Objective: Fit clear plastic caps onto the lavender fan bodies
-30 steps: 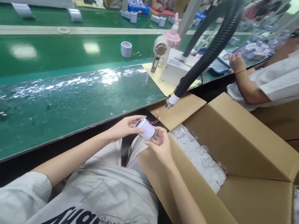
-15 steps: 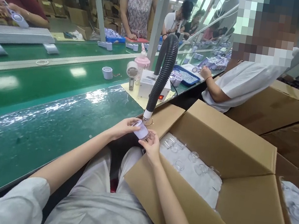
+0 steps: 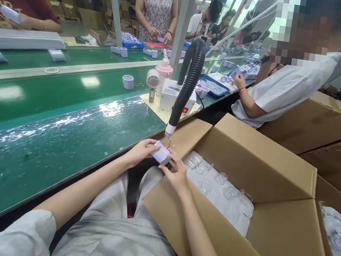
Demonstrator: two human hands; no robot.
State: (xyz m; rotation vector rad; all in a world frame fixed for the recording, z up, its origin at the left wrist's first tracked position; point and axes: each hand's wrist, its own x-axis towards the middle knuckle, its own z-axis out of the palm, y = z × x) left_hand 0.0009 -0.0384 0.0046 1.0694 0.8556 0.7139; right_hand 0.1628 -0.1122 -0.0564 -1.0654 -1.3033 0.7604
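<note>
A pale lilac, round plastic fan housing [image 3: 161, 152] is held between my two hands, above my lap. My left hand [image 3: 143, 151] grips its left side, thumb on the near face. Around its right end close the fingers of my right hand [image 3: 178, 171]. Thin wires [image 3: 170, 144] stick out at the housing's far side. Just above it hangs the white nozzle [image 3: 170, 129] of a black corrugated hose [image 3: 191, 75]. The hose arches up from a white box-shaped machine [image 3: 169, 98] with a red lit switch.
An open carton [image 3: 262, 154] at my right holds clear plastic rings [image 3: 222, 178] on a white layer. On the green bench [image 3: 60, 137] stand a small handheld fan [image 3: 152, 83], a pink bottle [image 3: 165, 71] and another lilac housing [image 3: 128, 82]. Co-workers sit and stand around the line.
The housing has turned in my hands, showing a seam on its side, and shifted slightly down and right. My right fingers have moved further round its right end.
</note>
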